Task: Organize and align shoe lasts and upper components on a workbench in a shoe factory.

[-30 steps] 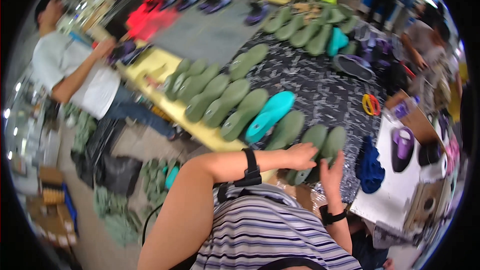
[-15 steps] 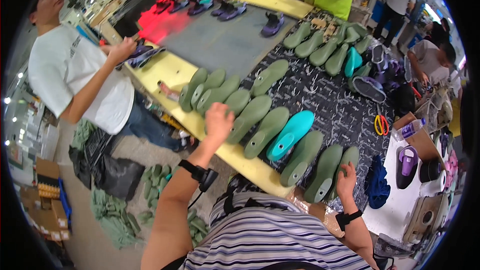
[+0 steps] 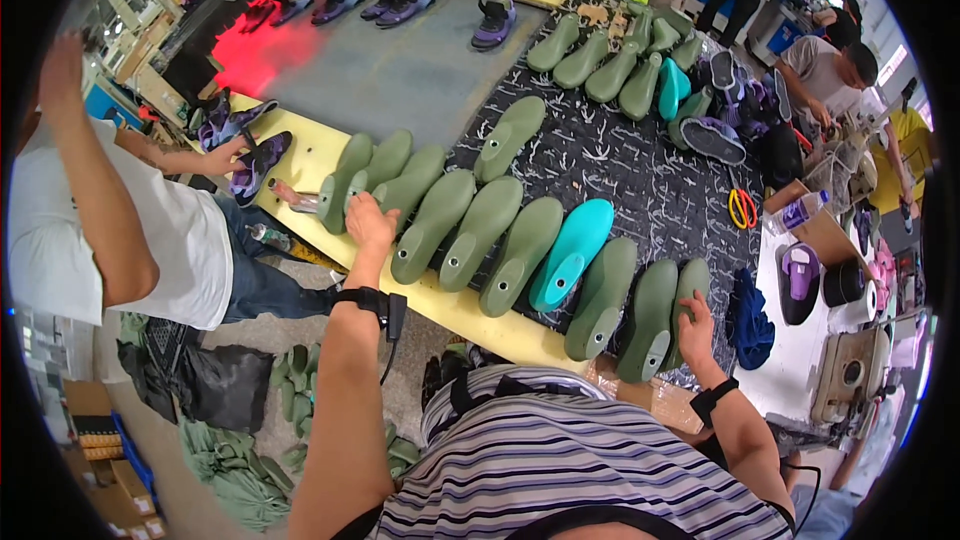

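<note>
A row of green shoe lasts [image 3: 437, 227], with one turquoise last [image 3: 573, 254] among them, lies along the near edge of the table, heel ends toward me. My left hand [image 3: 371, 221] is at the left end of the row, its fingers curled around the heel end of a green last [image 3: 412, 185]; the hand hides that end. At the right end, my right hand [image 3: 697, 328] has its fingers apart, resting against the outer side of the last green last [image 3: 692, 290]. One more green last [image 3: 509, 138] lies just behind the row.
More lasts [image 3: 610, 70] stand at the table's far side beside piled purple shoes [image 3: 712, 140]. A conveyor [image 3: 400, 70] carries shoes under red light. At left a person [image 3: 160, 230] handles a purple shoe [image 3: 262, 165]. Orange-handled scissors [image 3: 742, 208] and a blue cloth [image 3: 755, 320] lie at right.
My left hand has moved left along the row and closed at a last's heel. My right hand stays by the end last. The person at left has lowered a shoe to the yellow edge.
</note>
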Available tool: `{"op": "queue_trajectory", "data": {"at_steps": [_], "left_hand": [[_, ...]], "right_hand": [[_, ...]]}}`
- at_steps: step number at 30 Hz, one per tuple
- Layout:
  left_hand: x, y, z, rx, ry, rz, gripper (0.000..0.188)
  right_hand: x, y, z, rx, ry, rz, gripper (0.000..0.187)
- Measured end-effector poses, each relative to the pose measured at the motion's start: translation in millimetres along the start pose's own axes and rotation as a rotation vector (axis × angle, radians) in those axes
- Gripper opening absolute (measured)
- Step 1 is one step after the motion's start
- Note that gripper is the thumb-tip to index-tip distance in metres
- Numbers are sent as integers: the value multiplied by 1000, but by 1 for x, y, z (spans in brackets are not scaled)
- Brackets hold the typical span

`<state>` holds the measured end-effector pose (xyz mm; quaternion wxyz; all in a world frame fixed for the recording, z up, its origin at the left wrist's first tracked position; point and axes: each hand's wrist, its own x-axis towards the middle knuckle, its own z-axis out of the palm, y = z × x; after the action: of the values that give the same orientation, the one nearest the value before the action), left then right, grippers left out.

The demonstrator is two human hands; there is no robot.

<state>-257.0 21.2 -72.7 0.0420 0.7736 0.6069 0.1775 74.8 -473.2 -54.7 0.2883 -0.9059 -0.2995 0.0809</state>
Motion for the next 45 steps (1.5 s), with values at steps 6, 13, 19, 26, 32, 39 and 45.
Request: {"op": "queue_trajectory", "data": {"at_steps": [6, 13, 19, 26, 32, 39, 45], "left_hand": [[21, -26, -4, 107, 22, 19, 50], [-25, 25, -33, -142, 235, 144, 58], [-110, 86, -43, -129, 31, 306, 54], [-117, 72, -34, 35, 30, 417, 54], [-114, 25, -30, -56, 112, 371, 56], [-84, 16, -26, -17, 172, 285, 55], [-113, 57, -30, 33, 259, 371, 64]], "right_hand": [[2, 4, 5, 5, 2, -19, 27], [1, 3, 1, 21, 21, 30, 28], [5, -1, 1, -15, 1, 24, 27], [-3, 4, 0, -13, 1, 19, 27], [-2, 3, -1, 22, 11, 16, 27], [0, 2, 2, 41, 18, 13, 26], [-1, 6, 5, 57, 51, -1, 26]]}}
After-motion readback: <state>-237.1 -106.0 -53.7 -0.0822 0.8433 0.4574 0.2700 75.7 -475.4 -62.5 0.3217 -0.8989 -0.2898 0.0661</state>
